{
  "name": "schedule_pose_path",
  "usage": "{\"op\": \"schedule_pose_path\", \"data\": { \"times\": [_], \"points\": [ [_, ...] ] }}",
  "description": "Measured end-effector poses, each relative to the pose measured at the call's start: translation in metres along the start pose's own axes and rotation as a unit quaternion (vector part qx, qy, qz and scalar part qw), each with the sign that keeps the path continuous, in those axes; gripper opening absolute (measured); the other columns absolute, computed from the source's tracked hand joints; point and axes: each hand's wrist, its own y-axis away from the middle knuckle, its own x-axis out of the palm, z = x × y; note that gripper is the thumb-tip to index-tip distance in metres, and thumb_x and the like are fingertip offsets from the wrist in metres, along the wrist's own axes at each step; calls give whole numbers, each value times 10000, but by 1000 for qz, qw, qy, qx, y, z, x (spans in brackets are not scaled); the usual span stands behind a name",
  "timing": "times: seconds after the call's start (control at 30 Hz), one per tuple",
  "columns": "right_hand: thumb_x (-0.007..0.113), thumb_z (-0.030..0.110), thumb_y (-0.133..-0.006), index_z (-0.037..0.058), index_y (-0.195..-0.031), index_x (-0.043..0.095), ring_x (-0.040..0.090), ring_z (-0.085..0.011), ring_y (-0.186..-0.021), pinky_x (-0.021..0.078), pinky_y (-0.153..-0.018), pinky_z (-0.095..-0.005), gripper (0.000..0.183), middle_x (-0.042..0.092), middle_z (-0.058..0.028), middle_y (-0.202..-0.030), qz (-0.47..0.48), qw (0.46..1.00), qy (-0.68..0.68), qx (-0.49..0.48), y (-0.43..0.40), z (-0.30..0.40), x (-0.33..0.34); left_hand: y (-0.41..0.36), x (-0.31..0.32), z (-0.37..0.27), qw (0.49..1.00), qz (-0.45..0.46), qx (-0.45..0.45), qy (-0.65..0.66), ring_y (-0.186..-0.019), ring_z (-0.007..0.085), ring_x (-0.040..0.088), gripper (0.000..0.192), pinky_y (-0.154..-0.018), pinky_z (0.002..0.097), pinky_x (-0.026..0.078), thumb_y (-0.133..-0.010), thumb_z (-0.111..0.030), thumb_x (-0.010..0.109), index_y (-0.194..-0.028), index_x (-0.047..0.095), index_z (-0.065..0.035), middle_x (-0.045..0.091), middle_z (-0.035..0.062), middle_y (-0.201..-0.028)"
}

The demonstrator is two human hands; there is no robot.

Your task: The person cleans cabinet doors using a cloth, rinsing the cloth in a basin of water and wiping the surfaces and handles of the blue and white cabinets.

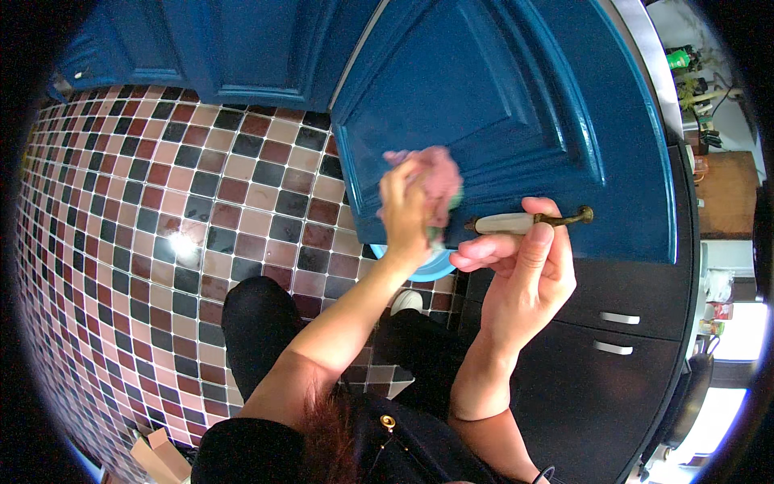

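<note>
My left hand (404,209) is pressed with a bunched pink cloth (438,175) against the lower part of a blue panelled door (423,91). The hand and cloth are blurred, and a little green shows at the cloth's edge. To the right, the thumb and forefinger of my right hand (526,266) pinch the door's handle (502,224), which has a pale grip and brass-coloured ends. Its other fingers are loosely curled below the grip. Beneath the door's edge, a light blue basin (432,271) stands on the floor, mostly hidden by the door and my left arm.
Dark cabinet fronts (580,387) with white pulls (620,318) line the right side. On the counter beyond lie a wooden board (728,193) and a dark pan (692,399). Checkered tiles (254,206) cover the floor; an open cardboard box (160,457) sits at lower left.
</note>
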Motion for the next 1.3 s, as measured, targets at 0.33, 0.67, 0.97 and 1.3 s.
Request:
{"op": "schedule_pose_path", "data": {
  "times": [0.33,0.67,0.97,1.3],
  "points": [
    [355,274,-1083,-79,-1181,469,661,-209,-532,524,-515,-257,384,683,-178,-664,18,1000,-1,-14,0,-6,-5,114,2,90,938,4,-280,-205,-1135,389,471,460,-978,454,366,-906,-86,519,-1359,486,-14,510,211,-1192],
    [358,261,-1082,-72,-1214,475,615,-207,-470,520,-470,-263,377,653,-174,-632,-7,1000,-1,-19,-3,-6,-8,77,11,-19,996,-72,-44,-30,-1083,395,495,185,-932,486,388,-853,-186,658,-979,589,-69,531,178,-1185],
    [358,281,-1081,-71,-1221,472,606,-192,-462,523,-471,-250,396,651,-155,-634,0,1000,16,0,-8,-3,-7,145,12,73,949,-70,-278,-131,-939,355,527,129,-818,469,407,-851,18,545,-974,526,-14,526,152,-955],
    [358,263,-1081,-83,-1215,458,637,-232,-488,539,-477,-282,384,664,-204,-655,-1,1000,-5,-19,-7,-11,-19,42,10,-70,995,-73,-16,69,-922,334,591,109,-813,452,450,-786,-104,687,-870,623,-79,623,123,-988]
  ]
}}
